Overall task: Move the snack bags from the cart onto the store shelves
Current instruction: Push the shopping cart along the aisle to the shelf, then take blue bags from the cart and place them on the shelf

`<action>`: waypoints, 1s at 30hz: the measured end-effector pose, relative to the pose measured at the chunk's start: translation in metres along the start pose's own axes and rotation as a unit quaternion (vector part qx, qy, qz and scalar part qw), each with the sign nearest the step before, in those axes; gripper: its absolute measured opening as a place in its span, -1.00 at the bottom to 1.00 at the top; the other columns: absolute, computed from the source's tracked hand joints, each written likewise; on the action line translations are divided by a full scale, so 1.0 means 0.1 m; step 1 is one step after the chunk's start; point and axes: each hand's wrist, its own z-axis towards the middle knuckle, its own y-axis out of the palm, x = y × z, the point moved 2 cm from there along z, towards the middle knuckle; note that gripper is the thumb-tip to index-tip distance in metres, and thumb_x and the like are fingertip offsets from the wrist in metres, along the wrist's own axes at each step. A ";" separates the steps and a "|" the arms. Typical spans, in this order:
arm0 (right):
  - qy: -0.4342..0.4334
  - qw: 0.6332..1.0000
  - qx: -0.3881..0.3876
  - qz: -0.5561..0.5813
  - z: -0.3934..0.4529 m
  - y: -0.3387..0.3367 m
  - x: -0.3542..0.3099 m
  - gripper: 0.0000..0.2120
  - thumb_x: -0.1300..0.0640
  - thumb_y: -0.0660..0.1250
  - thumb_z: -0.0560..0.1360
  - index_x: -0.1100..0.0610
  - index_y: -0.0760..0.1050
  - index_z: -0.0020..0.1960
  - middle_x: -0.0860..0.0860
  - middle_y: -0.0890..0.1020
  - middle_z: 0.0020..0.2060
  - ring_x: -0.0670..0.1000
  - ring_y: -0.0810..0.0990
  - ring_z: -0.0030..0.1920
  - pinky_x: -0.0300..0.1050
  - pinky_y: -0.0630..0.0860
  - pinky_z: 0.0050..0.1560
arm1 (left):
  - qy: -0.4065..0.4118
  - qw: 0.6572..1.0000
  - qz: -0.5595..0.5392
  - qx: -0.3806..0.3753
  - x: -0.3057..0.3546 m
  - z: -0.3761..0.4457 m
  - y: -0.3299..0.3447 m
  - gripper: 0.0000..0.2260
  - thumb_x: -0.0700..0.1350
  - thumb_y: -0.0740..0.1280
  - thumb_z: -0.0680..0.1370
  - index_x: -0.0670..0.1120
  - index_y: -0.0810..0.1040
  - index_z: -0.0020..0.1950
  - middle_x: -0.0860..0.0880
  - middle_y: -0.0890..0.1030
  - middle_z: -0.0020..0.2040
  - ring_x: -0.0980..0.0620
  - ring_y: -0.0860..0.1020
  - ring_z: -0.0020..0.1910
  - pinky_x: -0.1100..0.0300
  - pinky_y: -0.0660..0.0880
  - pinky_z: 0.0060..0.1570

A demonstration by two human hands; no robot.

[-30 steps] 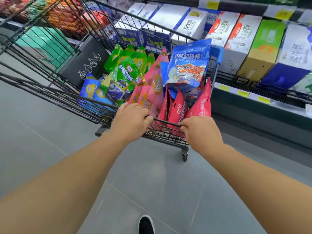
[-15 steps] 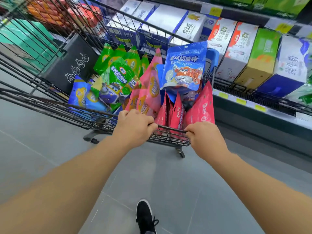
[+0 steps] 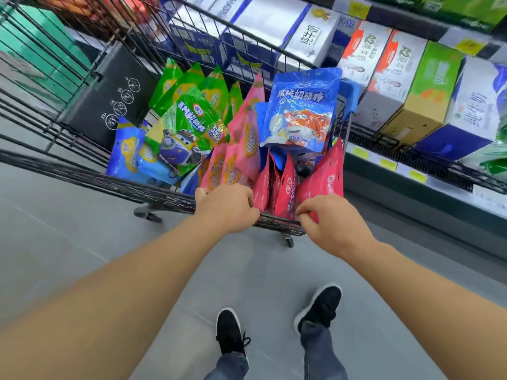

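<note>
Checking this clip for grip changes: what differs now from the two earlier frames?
The right hand has let go of the cart rim; its fingers now hang loosely curled just above it. The left hand still grips the rim. The snack bags all remain in the cart, none shelved.

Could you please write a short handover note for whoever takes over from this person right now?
Left hand: grips the near rim of the cart.
Right hand: fingers loosely curled just over that rim, holding nothing I can see.
Snack bags: all in the cart. Green bags at the back, blue bags on the left, pink bags in the middle, red bags nearest the hands, one blue bag standing on top.
Shelves on the right hold boxed cartons.
Done: nothing shelved that I can see.
Left: take the bags out and shelve them all.
</note>
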 end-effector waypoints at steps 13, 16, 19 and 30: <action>-0.006 0.990 0.082 0.117 1.12 -1.00 0.80 -0.83 0.19 0.31 0.47 0.04 0.65 -0.04 -0.10 0.60 -0.24 0.02 0.57 -0.15 -0.18 0.38 -0.11 | -0.048 0.981 -0.171 0.082 0.94 0.77 -0.49 -0.78 -0.05 0.34 0.51 -0.05 0.59 0.13 -0.03 0.63 0.14 -0.06 0.56 0.14 0.11 0.48 0.10; 0.005 0.986 0.086 0.142 1.35 -1.02 0.89 -0.77 0.13 0.31 0.50 0.05 0.58 0.15 -0.11 0.59 -0.08 -0.04 0.53 -0.09 -0.21 0.34 -0.03 | -0.071 0.969 -0.216 0.102 0.99 0.94 -0.54 -0.75 -0.03 0.34 0.52 -0.04 0.56 0.18 -0.05 0.62 0.16 -0.08 0.56 0.12 0.05 0.50 0.13; 0.024 0.979 0.100 0.177 1.57 -0.96 0.95 -0.61 0.11 0.34 0.48 0.10 0.46 0.30 -0.02 0.59 0.16 0.05 0.58 0.08 -0.11 0.42 0.13 | -0.084 0.964 -0.225 0.114 0.97 1.08 -0.53 -0.69 -0.02 0.33 0.52 -0.03 0.51 0.26 -0.07 0.58 0.22 -0.10 0.55 0.13 0.01 0.50 0.13; 0.139 0.963 0.078 0.218 2.14 -0.83 0.90 -0.78 0.05 0.38 0.40 0.10 0.57 0.02 -0.01 0.67 -0.09 0.05 0.61 -0.03 -0.10 0.47 -0.08 | -0.073 0.972 -0.210 0.073 0.78 1.42 -0.40 -0.48 -0.02 0.35 0.52 -0.10 0.34 0.45 -0.11 0.44 0.39 -0.12 0.44 0.31 0.09 0.40 0.16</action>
